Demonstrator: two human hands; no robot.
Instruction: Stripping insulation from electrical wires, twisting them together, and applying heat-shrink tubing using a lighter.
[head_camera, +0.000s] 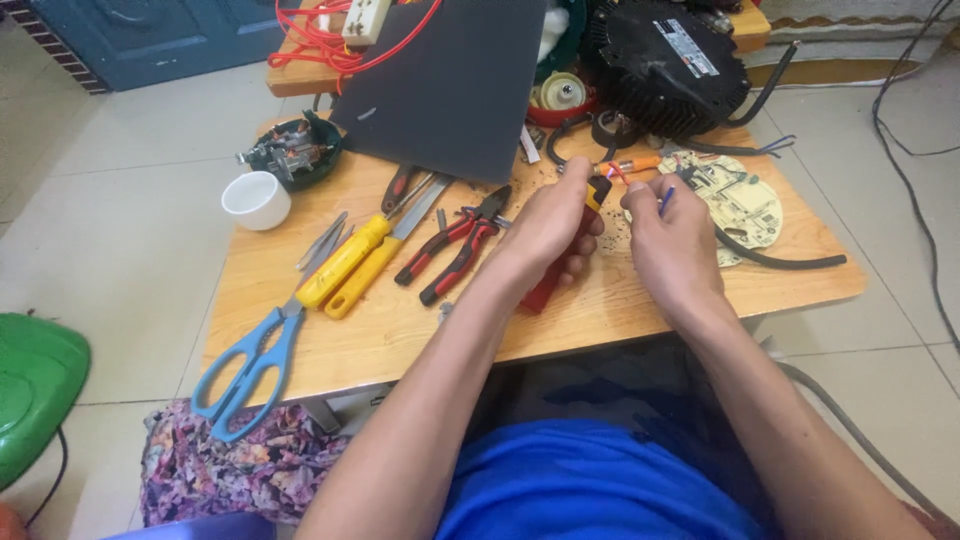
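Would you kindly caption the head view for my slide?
Left hand grips red-handled tool; right hand pinches blue wire over wooden table.

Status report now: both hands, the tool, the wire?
Left hand gripping red-handled tool. Right hand pinching blue wire. Red pliers close beside left hand.

Left arm: we are reaching it bare from near left toward the far centre.
Left hand: we are keeping it knuckles up, fingers curled tight in a closed grip.
Right arm: we are stretching it from near right, forearm angling inward.
Right hand: we are pinching thumb and fingertips together, just beside the left hand.
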